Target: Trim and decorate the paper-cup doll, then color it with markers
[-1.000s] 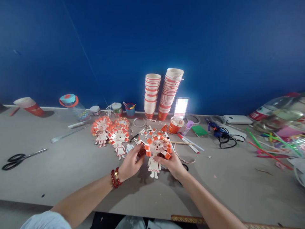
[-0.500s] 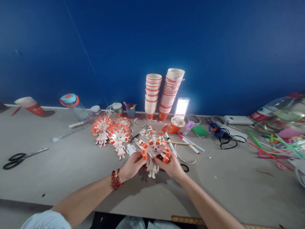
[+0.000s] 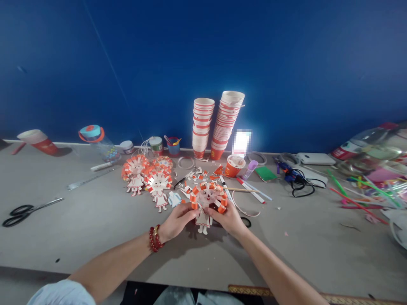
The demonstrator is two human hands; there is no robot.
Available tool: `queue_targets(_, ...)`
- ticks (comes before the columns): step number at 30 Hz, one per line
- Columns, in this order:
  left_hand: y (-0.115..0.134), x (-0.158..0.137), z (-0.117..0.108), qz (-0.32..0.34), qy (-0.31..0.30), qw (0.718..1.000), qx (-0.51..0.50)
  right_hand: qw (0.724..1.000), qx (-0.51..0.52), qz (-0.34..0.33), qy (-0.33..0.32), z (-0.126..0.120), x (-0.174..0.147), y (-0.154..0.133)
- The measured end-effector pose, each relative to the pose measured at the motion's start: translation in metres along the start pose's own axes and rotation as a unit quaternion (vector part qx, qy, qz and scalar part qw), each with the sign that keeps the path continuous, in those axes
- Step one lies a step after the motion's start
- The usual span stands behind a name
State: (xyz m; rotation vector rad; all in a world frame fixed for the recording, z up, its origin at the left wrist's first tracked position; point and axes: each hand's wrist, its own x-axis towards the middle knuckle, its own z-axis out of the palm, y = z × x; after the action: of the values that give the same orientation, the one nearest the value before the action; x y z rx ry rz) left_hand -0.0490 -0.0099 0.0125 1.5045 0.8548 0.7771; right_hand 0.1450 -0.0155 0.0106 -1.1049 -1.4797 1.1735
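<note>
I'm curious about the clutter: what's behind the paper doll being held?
Beyond the paper doll, paper scraps and a black-capped marker lie on the table. Whatever it covers is hidden from this view.

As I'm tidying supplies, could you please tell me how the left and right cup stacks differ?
The left stack is shorter than the right stack. The left stack stands nearly upright, while the right stack leans rightward. The left stack shows fewer rims than the right stack. Both are white-and-red cups with mouths up.

Scissors (image 3: 33, 208), paper scraps (image 3: 219, 170) and markers (image 3: 251, 191) suggest a craft workshop.
</note>
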Motion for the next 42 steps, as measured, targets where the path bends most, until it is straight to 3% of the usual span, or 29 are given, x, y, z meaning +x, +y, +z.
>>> queue_targets(12,0.003,0.003,0.005,-0.03,-0.004,0.999,-0.035,0.998,0.04,0.045,-0.023,0.003,-0.003,-0.002)
queue_targets(17,-0.002,0.002,0.007,-0.028,-0.001,0.998,-0.05,0.998,0.033,0.031,-0.038,0.009,-0.003,0.003)
queue_targets(21,-0.002,0.003,0.007,-0.042,0.007,0.997,-0.064,0.998,-0.02,0.028,-0.051,0.002,0.001,-0.002)
queue_targets(24,-0.001,0.005,0.003,-0.057,0.019,0.994,-0.092,0.991,-0.111,0.036,-0.063,-0.02,0.002,-0.019)
queue_targets(28,0.001,0.007,-0.003,-0.048,0.058,0.991,-0.106,0.957,-0.281,0.049,-0.046,-0.058,-0.019,-0.04)
queue_targets(30,0.002,0.006,-0.004,-0.041,0.07,0.992,-0.1,0.921,-0.382,0.059,-0.043,-0.071,-0.039,-0.041)
queue_targets(33,0.004,0.006,-0.002,-0.047,0.077,0.99,-0.108,0.871,-0.489,0.019,-0.048,-0.08,-0.067,-0.032)
queue_targets(36,0.006,0.005,0.0,-0.05,0.085,0.99,-0.105,0.838,-0.544,-0.013,-0.05,-0.083,-0.083,-0.02)
queue_targets(42,0.004,0.003,-0.001,-0.044,0.077,0.986,-0.141,0.812,-0.58,-0.03,-0.065,-0.087,-0.083,-0.01)
